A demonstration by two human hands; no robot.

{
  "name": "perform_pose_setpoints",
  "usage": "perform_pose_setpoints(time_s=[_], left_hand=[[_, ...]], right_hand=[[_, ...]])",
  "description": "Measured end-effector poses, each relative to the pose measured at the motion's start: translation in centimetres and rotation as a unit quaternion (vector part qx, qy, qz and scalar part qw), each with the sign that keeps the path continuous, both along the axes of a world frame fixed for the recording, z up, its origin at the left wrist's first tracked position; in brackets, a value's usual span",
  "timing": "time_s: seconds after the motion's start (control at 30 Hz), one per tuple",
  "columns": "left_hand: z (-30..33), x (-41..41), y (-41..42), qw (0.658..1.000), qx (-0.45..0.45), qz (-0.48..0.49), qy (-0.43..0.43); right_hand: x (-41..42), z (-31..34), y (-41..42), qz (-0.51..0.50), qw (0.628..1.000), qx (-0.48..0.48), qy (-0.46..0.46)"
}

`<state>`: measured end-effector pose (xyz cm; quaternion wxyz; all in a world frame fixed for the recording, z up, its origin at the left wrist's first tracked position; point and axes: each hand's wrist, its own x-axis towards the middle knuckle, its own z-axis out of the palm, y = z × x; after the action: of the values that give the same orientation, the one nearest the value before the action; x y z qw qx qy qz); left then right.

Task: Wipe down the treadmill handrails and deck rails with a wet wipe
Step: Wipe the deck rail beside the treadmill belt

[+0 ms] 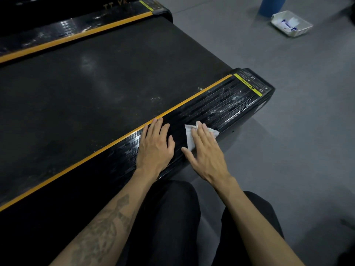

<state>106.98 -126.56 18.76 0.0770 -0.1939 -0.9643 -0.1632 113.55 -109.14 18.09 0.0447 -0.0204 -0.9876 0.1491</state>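
Observation:
The near deck rail [221, 101] of the treadmill is black and ribbed, with an orange stripe along its inner edge and a yellow warning label at its far end. A white wet wipe [189, 136] lies flat on this rail. My right hand [206, 153] presses it down with straight fingers. My left hand [156, 145] rests flat on the rail just left of the wipe, fingers straight. The rail's far end shows whitish smears. The far deck rail [80, 31] runs along the top left, also smeared.
The black running belt [107, 73] lies between the two rails. On the grey floor [288, 121] at the top right stands a white tray [292, 24] with packets, beside a blue cylinder [270, 5]. My knees in black trousers are below the rail.

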Motion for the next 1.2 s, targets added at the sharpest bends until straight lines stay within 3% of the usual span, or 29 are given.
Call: perform_pose_setpoints(time_s=[0.2, 0.5, 0.73, 1.03, 1.2], left_hand=[[-0.2, -0.2, 0.0, 1.000, 0.006, 0.006, 0.003], [0.0, -0.3, 0.1, 1.000, 0.017, 0.014, -0.002], [0.1, -0.2, 0.1, 1.000, 0.017, 0.017, -0.005], [0.1, -0.4, 0.3, 1.000, -0.002, 0.010, 0.003], [0.0, -0.6, 0.2, 1.000, -0.006, 0.006, -0.008]], right_hand=[[-0.9, 0.1, 0.4, -0.078, 0.997, 0.004, -0.013], [-2.1, 0.3, 1.2, -0.020, 1.000, 0.007, -0.018], [-0.6, 0.2, 1.5, -0.019, 0.994, -0.107, 0.025], [-1.8, 1.0, 1.5, 0.034, 0.999, 0.021, -0.021], [-1.1, 1.3, 0.3, -0.053, 0.998, 0.013, -0.035]])
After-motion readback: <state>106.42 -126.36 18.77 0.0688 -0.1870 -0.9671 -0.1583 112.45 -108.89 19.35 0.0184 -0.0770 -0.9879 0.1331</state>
